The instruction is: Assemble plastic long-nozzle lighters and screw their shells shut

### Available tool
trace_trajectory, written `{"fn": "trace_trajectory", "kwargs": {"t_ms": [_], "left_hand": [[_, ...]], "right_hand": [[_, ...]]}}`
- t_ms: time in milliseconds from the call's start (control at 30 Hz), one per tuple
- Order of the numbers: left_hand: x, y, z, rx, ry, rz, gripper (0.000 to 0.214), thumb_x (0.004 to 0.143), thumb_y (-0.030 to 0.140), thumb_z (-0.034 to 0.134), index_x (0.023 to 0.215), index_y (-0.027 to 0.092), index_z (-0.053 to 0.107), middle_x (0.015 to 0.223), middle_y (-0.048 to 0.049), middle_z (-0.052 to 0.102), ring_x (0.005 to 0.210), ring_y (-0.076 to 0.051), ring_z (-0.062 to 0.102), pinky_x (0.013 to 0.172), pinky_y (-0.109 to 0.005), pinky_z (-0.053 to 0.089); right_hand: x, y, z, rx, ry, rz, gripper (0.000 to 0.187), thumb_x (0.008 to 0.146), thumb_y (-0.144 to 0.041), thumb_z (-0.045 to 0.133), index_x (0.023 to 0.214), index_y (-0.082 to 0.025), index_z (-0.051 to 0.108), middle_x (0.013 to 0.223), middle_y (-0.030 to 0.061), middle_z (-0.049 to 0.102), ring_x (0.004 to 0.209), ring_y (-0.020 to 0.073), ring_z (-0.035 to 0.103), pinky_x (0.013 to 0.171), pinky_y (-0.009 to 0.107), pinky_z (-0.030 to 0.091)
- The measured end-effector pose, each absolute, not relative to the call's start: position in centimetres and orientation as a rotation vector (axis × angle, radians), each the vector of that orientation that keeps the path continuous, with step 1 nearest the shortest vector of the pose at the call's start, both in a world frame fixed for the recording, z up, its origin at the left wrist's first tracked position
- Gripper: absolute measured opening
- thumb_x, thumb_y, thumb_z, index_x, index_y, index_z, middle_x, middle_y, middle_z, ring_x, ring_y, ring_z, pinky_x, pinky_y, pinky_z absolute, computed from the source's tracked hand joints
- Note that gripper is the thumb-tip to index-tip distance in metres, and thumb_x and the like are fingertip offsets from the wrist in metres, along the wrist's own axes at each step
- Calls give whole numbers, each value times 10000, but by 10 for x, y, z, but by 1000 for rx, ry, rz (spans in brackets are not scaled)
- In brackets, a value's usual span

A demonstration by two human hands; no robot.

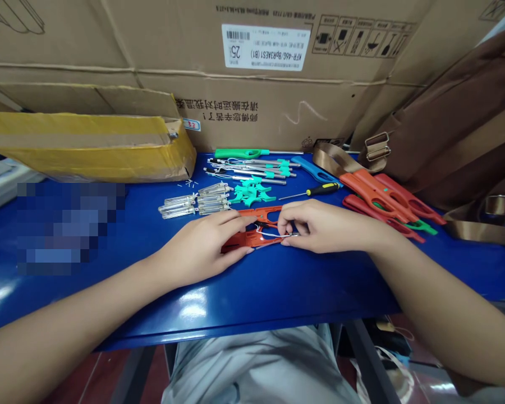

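Observation:
My left hand (212,244) is closed on an orange lighter casing half (256,239), thumb below and fingers over its left end. Behind it lies a second orange casing half (263,215), its left part hidden by my fingers. Thin white wires (266,232) run across the open casing from a small black part. My right hand (309,225) pinches the wired end, where a short metal piece (292,234) shows at the fingertips. Beyond my hands lie teal plastic triggers (252,192), clear lighter fuel tanks (214,197) and metal lighter tubes with wires (256,167).
At the right lie several orange and red casings (381,196) beside a brown bag (450,129) with straps. A yellow-black screwdriver (323,189), a blue casing (313,167) and a green lighter (242,153) lie behind. A taped carton (109,147) stands left; a large cardboard box (332,106) walls the back.

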State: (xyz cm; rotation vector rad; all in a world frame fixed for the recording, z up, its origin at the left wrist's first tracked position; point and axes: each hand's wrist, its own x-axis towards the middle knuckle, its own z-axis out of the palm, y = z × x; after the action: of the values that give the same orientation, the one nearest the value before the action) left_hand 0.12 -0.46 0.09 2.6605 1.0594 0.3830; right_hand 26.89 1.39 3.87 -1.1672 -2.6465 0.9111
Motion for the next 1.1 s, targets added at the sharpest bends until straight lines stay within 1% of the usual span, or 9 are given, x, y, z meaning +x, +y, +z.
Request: {"fn": "trace_trajectory", "kwargs": {"t_ms": [267, 367, 433, 500, 600, 667, 800, 1000, 1100], "left_hand": [[2, -5, 1, 2652, 1042, 396, 441, 987, 353, 587, 1414, 249, 552, 1264, -83, 658, 1113, -245, 663, 884, -351, 562], [2, -4, 2, 2640, 1035, 366, 428, 992, 351, 574, 1406, 243, 562, 1242, -86, 651, 1098, -246, 661, 873, -355, 564], [3, -4, 3, 2637, 1023, 358, 424, 993, 347, 569, 1401, 233, 565, 1237, -88, 648, 1098, -246, 657, 885, -361, 564], [2, -4, 3, 2634, 1018, 364, 420, 993, 345, 569, 1396, 226, 567, 1251, -89, 643, 1107, -245, 653, 895, -365, 564], [3, -5, 3, 2630, 1024, 375, 421, 995, 353, 565, 1396, 224, 565, 1259, -89, 641, 1111, -246, 652, 895, -368, 567], [3, -5, 3, 2628, 1029, 375, 415, 996, 352, 563, 1391, 226, 568, 1250, -87, 645, 1102, -244, 655, 891, -365, 569], [3, -5, 2, 2623, 1029, 366, 416, 993, 346, 567, 1394, 233, 568, 1250, -86, 645, 1103, -243, 655, 900, -361, 568], [2, -5, 1, 2625, 1030, 375, 424, 995, 350, 564, 1403, 237, 556, 1272, -81, 641, 1115, -241, 652, 934, -367, 563], [2, -5, 1, 2622, 1027, 377, 426, 990, 347, 572, 1400, 233, 550, 1275, -75, 643, 1115, -240, 653, 927, -371, 565]], "right_hand": [[271, 14, 32, -1114, -2679, 852, 75, 822, -118, 646, 864, -180, 642, 861, 7, 646, 704, 123, 548, 667, 243, 400], [270, 13, 30, -1095, -2687, 779, 100, 844, -157, 668, 922, -188, 612, 895, 10, 635, 738, 136, 547, 660, 248, 396], [269, 11, 29, -1044, -2719, 745, 133, 882, -177, 660, 1005, -201, 618, 990, 27, 646, 809, 154, 573, 687, 258, 415], [267, 9, 29, -969, -2767, 720, 167, 923, -176, 628, 1084, -220, 641, 1107, 50, 654, 934, 184, 606, 758, 277, 447], [263, 7, 29, -910, -2799, 696, 178, 963, -165, 581, 1100, -224, 677, 1169, 68, 660, 1051, 212, 622, 851, 304, 472], [261, 7, 29, -907, -2799, 691, 154, 968, -162, 575, 1061, -208, 688, 1124, 71, 671, 1016, 207, 635, 846, 304, 481], [259, 6, 30, -926, -2789, 677, 112, 951, -154, 594, 1010, -180, 686, 1031, 69, 685, 906, 188, 635, 769, 286, 479], [255, 2, 33, -957, -2817, 626, 155, 971, -189, 586, 1063, -179, 711, 1024, 79, 705, 924, 206, 642, 774, 299, 469], [253, 0, 32, -1019, -2840, 585, 141, 984, -208, 572, 1013, -158, 701, 1003, 81, 694, 869, 197, 633, 733, 295, 454]]}}
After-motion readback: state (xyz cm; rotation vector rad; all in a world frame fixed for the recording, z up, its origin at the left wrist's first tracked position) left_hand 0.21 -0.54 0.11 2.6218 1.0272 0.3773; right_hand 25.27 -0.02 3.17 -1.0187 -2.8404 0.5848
